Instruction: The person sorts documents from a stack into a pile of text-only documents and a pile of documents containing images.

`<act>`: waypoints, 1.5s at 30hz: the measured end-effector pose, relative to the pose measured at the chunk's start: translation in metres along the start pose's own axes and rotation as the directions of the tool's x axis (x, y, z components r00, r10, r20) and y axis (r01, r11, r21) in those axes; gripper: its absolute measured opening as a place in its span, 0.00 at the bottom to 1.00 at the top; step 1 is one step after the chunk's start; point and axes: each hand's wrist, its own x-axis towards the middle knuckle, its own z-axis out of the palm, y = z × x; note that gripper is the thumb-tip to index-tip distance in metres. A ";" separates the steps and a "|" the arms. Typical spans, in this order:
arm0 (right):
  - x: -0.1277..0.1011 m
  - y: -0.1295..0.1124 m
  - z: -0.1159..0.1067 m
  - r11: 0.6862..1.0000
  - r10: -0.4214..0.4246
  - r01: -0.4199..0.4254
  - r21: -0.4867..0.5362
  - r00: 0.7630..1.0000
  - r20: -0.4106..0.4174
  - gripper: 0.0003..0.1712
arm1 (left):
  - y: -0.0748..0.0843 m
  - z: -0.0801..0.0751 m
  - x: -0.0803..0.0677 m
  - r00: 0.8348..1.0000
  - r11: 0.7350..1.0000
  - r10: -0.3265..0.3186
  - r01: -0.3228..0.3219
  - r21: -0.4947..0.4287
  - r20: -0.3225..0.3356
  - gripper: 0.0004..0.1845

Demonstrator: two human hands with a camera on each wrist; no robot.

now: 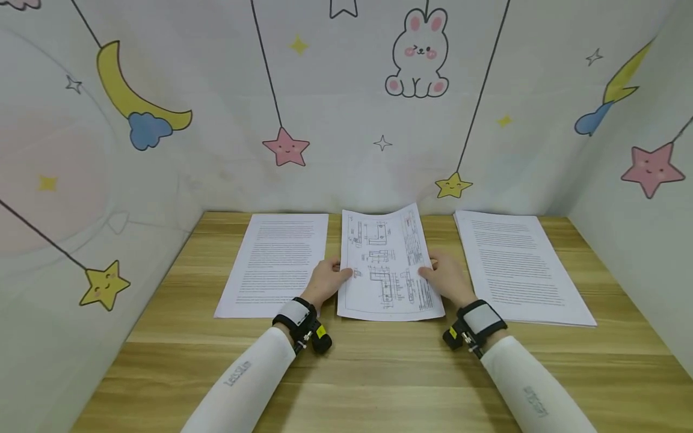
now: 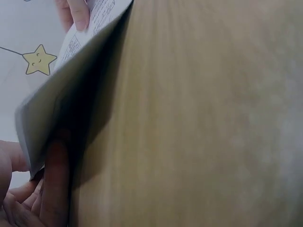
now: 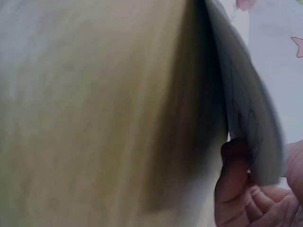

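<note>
A sheet with technical drawings (image 1: 387, 264) is lifted off the wooden table (image 1: 379, 367) at the middle. My left hand (image 1: 326, 280) pinches its left edge, thumb on top and fingers underneath. My right hand (image 1: 447, 276) pinches the right edge the same way. In the left wrist view the sheet's grey underside (image 2: 61, 99) arches over my fingers (image 2: 54, 189). In the right wrist view the sheet's underside (image 3: 246, 109) curves above my fingers (image 3: 234, 184).
A printed text page (image 1: 276, 261) lies flat on the left. A stack of text pages (image 1: 517, 264) lies on the right. Walls with star, moon and bunny drawings close in the table on three sides. Bare wood stretches toward the near edge.
</note>
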 end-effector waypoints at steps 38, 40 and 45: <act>-0.012 0.030 -0.054 0.956 -0.021 -0.002 -0.293 0.997 -0.077 0.30 | 0.035 0.013 -0.010 0.985 0.810 0.156 -0.083 0.581 -0.077 0.27; -0.014 0.039 -0.064 0.953 -0.019 -0.011 -0.303 0.995 -0.096 0.30 | 0.039 0.015 -0.013 0.982 0.798 0.185 -0.125 0.590 -0.042 0.27; -0.017 0.067 -0.087 0.938 -0.001 -0.038 -0.344 0.994 -0.110 0.35 | 0.047 0.024 -0.018 0.957 0.736 0.279 -0.266 0.622 0.079 0.25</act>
